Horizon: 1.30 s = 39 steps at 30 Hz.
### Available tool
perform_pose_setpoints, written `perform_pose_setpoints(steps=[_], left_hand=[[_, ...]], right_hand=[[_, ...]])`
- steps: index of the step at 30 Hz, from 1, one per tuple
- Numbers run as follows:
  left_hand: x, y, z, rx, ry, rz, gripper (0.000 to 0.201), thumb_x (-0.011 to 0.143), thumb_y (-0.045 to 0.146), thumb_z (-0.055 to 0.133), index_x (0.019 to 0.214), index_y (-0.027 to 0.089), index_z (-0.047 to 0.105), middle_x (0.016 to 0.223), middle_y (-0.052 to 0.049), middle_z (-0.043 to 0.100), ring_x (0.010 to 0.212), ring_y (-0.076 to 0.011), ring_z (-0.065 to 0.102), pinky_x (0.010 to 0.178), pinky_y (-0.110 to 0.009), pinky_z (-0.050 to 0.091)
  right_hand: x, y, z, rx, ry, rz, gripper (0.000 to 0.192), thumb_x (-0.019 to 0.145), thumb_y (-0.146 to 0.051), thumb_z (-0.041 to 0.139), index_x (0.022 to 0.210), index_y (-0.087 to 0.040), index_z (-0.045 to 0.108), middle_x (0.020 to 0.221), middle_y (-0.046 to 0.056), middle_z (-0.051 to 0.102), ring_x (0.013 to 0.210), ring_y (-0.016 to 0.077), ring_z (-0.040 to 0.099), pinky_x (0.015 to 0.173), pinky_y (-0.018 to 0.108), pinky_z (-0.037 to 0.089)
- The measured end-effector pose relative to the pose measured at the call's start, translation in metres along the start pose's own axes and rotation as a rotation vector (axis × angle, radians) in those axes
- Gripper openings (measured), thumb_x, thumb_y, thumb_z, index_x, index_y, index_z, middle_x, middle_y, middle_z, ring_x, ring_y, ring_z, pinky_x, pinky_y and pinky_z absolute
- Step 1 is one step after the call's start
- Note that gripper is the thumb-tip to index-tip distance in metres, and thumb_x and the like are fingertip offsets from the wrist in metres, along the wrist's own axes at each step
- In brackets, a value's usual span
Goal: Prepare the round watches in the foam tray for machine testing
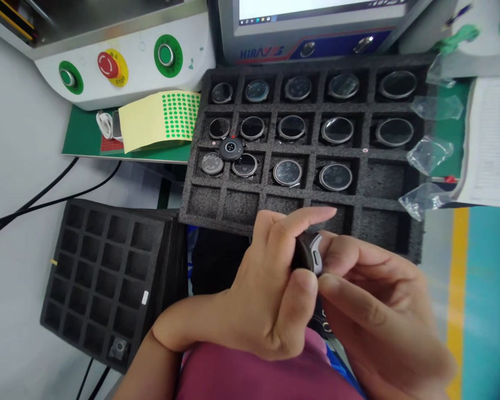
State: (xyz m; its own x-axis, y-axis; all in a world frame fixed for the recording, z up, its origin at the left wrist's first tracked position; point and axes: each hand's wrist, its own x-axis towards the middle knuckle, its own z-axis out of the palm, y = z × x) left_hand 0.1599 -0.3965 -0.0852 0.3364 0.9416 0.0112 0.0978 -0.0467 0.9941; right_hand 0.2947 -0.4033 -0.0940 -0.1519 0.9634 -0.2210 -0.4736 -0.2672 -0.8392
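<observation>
Head view: left hand, right hand curled around watch

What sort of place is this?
Probably an electronics assembly or test station: a foam tray of watch-like devices, a red stop button on a machine panel, and a computer screen.

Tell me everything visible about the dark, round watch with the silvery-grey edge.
The watch has a metal-looking edge bearing a small elongated, button-like piece. It's tilted nearly edge-on to the camera, by the near side of the watch-filled black foam tray, held between left hand and right hand. Fingers hide much of it.
</observation>
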Motion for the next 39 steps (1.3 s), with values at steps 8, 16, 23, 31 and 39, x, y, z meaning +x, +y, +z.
perform_pose_setpoints(steps=[8, 16, 23, 31, 39], left_hand=[[-0.001, -0.012, -0.001, 0.006, -0.015, 0.102, 0.046, 0.102, 0.04, 0.036, 0.143, 0.019, 0.043, 0.11, -0.008, 0.055, 0.097, -0.0225, 0.057, 0.093, -0.042, 0.052], [0.008, -0.011, -0.007, -0.438, -0.205, -0.265, 0.05, 0.101, 0.046, 0.03, 0.137, 0.023, 0.056, 0.077, -0.003, 0.054, 0.059, -0.0136, 0.05, 0.051, -0.025, 0.049], [0.014, -0.01, -0.005, -0.674, -0.297, -0.429, 0.058, 0.096, 0.06, 0.034, 0.118, 0.019, 0.069, 0.063, -0.002, 0.048, 0.053, -0.0123, 0.039, 0.043, -0.022, 0.037], [0.007, -0.004, -0.006, -0.455, -0.188, -0.212, 0.044, 0.098, 0.051, 0.052, 0.125, 0.018, 0.065, 0.089, -0.006, 0.073, 0.075, -0.0165, 0.069, 0.074, -0.029, 0.06], [0.005, -0.002, 0.003, 0.139, -0.012, 0.131, 0.016, 0.1, 0.018, 0.05, 0.106, 0.011, 0.063, 0.095, -0.008, 0.076, 0.076, -0.0122, 0.071, 0.07, -0.02, 0.057]], right_hand=[[0.009, 0.009, 0.004, 0.167, 0.021, 0.092, 0.049, 0.068, -0.032, 0.088, 0.061, -0.017, 0.041, 0.057, -0.006, 0.043, 0.051, 0.0062, 0.043, 0.046, 0.016, 0.038], [0.008, 0.019, -0.022, -0.336, 0.184, -0.507, 0.015, 0.087, -0.024, 0.066, 0.1, -0.021, 0.072, 0.094, 0.006, 0.059, 0.092, 0.0209, 0.056, 0.084, 0.036, 0.048], [0.019, 0.003, -0.034, -0.722, -0.217, -0.578, 0.025, 0.088, -0.022, 0.062, 0.11, -0.025, 0.073, 0.119, 0.009, 0.065, 0.124, 0.0304, 0.052, 0.108, 0.054, 0.04], [0.016, 0.009, -0.032, -0.434, -0.067, -0.519, 0.023, 0.093, -0.015, 0.059, 0.107, -0.024, 0.074, 0.114, 0.005, 0.069, 0.116, 0.0205, 0.063, 0.098, 0.036, 0.054], [0.016, 0.009, -0.016, -0.045, 0.009, -0.34, 0.017, 0.091, -0.033, 0.065, 0.094, -0.02, 0.076, 0.096, 0.006, 0.073, 0.092, 0.0226, 0.072, 0.081, 0.036, 0.061]])
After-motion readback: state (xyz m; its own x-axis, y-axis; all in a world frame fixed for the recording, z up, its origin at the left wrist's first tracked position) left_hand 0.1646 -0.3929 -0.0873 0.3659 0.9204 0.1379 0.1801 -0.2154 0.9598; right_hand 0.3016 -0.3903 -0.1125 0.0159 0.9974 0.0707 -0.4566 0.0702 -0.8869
